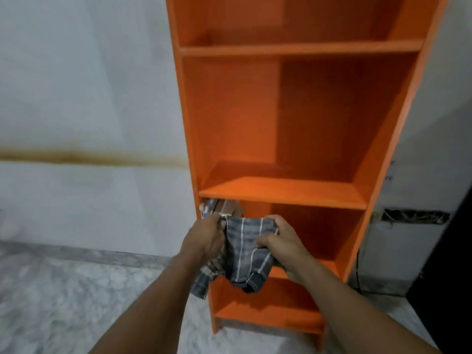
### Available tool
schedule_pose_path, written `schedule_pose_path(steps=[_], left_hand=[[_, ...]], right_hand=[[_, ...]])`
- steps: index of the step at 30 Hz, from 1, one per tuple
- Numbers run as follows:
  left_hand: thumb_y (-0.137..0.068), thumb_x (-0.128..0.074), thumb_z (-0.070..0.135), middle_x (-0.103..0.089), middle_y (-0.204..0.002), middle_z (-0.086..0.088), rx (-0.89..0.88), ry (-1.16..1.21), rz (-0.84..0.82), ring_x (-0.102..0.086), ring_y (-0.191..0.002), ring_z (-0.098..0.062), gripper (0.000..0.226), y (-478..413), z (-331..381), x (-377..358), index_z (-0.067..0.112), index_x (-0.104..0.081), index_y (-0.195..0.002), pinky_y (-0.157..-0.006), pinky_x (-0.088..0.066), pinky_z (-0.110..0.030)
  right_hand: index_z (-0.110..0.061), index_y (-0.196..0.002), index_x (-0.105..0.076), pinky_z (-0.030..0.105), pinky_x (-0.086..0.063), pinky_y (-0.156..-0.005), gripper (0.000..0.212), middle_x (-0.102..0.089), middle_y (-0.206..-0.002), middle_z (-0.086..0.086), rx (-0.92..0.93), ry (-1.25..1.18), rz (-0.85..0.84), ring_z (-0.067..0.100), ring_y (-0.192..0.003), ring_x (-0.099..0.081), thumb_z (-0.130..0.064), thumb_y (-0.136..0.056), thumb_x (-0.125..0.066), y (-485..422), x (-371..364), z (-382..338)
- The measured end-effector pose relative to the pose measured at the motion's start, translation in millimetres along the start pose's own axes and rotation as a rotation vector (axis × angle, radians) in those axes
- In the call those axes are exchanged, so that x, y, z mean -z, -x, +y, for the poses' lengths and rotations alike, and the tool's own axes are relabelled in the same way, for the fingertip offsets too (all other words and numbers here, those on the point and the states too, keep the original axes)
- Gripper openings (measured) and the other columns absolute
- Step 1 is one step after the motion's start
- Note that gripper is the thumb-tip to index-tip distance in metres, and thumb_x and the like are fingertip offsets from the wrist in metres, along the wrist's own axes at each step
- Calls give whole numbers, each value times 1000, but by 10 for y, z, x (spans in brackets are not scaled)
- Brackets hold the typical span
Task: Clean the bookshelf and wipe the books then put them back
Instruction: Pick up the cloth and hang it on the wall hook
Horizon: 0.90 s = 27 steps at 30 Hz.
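Bookshelf (281,192), head view: orange, stands upright on the pale floor (76,302) against a whitish wall (89,98). Long axis vertical, open front faces the camera, turned a little left. Upper two compartments in view hold nothing.

Grey striped cloth (245,254) is held in front of the third compartment down. Left hand (204,238) grips its left edge, fingers curled round it; right hand (281,242) grips the right edge, thumb pinching the fabric. Cloth spans roughly left-right between the hands, the rest hangs down loose, one tail dropping past the shelf's left side.

Something striped sits behind the left hand, at the left of that compartment: book spines or more cloth, cannot tell. No clear books otherwise.

Step, as judged: gathering or folding the cloth to wipe the shelves; books look mostly out. Next move calls for bunching it into one hand, then pressing it flat on a board and sweeping side to side into the corners.
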<state>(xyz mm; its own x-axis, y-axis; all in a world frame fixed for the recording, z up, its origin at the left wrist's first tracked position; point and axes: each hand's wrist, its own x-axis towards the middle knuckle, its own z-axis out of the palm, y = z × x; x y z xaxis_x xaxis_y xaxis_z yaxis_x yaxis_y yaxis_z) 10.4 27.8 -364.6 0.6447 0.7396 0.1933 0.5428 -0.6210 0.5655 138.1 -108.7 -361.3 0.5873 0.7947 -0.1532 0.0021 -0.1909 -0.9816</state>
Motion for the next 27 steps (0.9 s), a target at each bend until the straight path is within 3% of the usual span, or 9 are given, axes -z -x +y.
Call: schedule_pose_path(steps=[2,8,12,15,20,23,25,27], left_hand=[[-102,-38,27,-67,-108,-19,18,-25,55,-61,-99,-40,26,-131,333,789,10,-57,-99,-80,-48,-38],[-102,-39,28,-66,-96,-19,15,-44,227,-60,-89,-36,30,-352,1276,2953,15,-47,-77,-68,-39,-33],[-100,-42,21,-65,-107,-20,12,-80,285,-59,-96,-38,20,-410,1560,3949,11,-58,-93,-77,-46,-35],[-99,-42,16,-64,-112,-18,-42,-77,322,-58,-98,-37,21,-393,1663,4480,17,-60,-111,-81,-48,-39],[-96,-58,30,-64,-103,-9,-170,-17,348,-56,-89,-27,15,-359,1693,5085,18,-62,-104,-74,-38,-29],[-91,-67,36,-62,-84,0,-254,-34,304,-56,-84,-23,18,-375,1633,5286,20,-64,-84,-68,-37,-27],[-91,-67,34,-56,-68,3,-253,-76,298,-52,-74,-23,29,-429,1539,5387,22,-57,-66,-58,-33,-28],[-92,-65,34,-53,-62,0,-213,-91,309,-48,-65,-23,36,-526,1396,5495,18,-55,-61,-53,-31,-28]], right_hand=[[-13,-95,-51,35,-48,-59,21,-58,-88,15,91,0,-17,23,-69,-58,-1,-82,-63,90,-85,-823],[-11,-81,-55,38,-49,-66,15,-60,-82,13,313,-38,1,24,-74,-59,-10,-83,-70,350,-421,-3049],[-10,-83,-59,36,-50,-64,12,-61,-80,11,396,-76,15,23,-71,-60,-8,-82,-70,584,-684,-4027],[-10,-87,-60,31,-48,-57,13,-60,-78,9,435,-65,33,21,-66,-60,-10,-82,-72,760,-866,-4514],[-9,-89,-61,26,-51,-52,14,-62,-77,8,506,-83,91,21,-65,-61,-9,-81,-72,901,-1207,-5049],[-7,-90,-61,26,-53,-52,15,-63,-79,11,517,-132,95,21,-65,-62,-8,-80,-73,898,-1404,-5215],[-8,-90,-59,27,-54,-54,16,-63,-78,11,507,-173,74,21,-65,-61,-7,-81,-73,842,-1533,-5287],[-9,-90,-58,29,-55,-56,16,-63,-79,10,478,-236,30,21,-66,-61,-6,-82,-72,751,-1651,-5366]])
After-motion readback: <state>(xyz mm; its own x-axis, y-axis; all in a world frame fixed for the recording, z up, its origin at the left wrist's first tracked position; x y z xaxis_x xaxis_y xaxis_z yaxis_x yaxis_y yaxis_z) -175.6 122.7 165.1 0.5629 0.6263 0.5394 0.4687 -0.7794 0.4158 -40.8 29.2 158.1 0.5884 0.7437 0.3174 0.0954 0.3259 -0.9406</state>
